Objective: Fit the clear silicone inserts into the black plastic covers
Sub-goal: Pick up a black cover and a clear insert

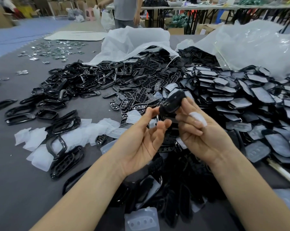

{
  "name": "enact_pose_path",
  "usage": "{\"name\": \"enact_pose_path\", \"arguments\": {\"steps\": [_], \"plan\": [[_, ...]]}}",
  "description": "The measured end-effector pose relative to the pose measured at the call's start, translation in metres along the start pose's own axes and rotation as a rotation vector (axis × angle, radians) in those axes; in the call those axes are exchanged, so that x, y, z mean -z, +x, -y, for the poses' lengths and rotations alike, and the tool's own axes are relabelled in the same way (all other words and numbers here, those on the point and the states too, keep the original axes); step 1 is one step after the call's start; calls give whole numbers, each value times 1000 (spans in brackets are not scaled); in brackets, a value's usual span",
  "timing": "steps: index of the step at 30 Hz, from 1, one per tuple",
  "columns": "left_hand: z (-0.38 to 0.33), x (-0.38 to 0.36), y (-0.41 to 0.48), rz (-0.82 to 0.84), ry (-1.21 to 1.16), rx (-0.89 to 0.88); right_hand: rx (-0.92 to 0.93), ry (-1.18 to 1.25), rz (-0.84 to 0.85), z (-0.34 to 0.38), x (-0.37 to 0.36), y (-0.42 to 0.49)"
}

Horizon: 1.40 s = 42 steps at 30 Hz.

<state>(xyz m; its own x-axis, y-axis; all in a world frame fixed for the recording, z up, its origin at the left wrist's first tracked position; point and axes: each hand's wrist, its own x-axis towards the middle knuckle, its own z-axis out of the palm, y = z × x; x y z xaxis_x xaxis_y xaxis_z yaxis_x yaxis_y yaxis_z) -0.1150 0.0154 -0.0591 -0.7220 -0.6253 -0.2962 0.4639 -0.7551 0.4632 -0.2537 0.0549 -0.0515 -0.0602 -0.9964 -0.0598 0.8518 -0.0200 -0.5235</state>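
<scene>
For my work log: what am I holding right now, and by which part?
A black cover, pinched along its right edge by the right hand. The left hand is open beside it, and contact cannot be told.

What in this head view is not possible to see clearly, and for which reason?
Head view:
Black cover: blurred, partly behind the right hand's fingers; whether an insert sits inside is unclear.
White patch on a right finger: tape or silicone, cannot tell.
Shiny pieces far left: too small to name.
Standing person: cut off by the top edge.
</scene>
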Motion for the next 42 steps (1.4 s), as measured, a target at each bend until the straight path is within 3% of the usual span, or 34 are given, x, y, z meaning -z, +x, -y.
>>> {"name": "enact_pose_path", "arguments": {"steps": [3, 7, 10, 14, 20, 24, 28, 33, 37, 42], "plan": [[-3, -1, -3, 31, 2, 79, 52, -154, 10, 0, 0, 1], [-10, 3, -6, 139, -117, 255, -9, -438, 57, -1, 7, 2], [-17, 8, -10, 124, -109, 253, -41, -577, 143, 3, 13, 2], [-11, 8, -7, 18, 159, 105, -50, -726, 212, 13, 17, 0], [0, 11, -1, -25, 693, -277, 51, -890, -42, 14, 20, 4], [4, 10, -2, -19, 824, -379, 52, -1006, -2, 9, 16, 2], [7, 8, -1, -51, 905, -416, 130, -1163, -65, 7, 22, 4], [8, 5, -2, -85, 888, -466, 258, -1233, -89, 4, 21, 5], [9, 7, -1, -93, 919, -494, 257, -1236, -138, 1, 21, 6], [8, 7, 0, -111, 796, -507, 185, -959, -289, 6, 15, 5]]}}
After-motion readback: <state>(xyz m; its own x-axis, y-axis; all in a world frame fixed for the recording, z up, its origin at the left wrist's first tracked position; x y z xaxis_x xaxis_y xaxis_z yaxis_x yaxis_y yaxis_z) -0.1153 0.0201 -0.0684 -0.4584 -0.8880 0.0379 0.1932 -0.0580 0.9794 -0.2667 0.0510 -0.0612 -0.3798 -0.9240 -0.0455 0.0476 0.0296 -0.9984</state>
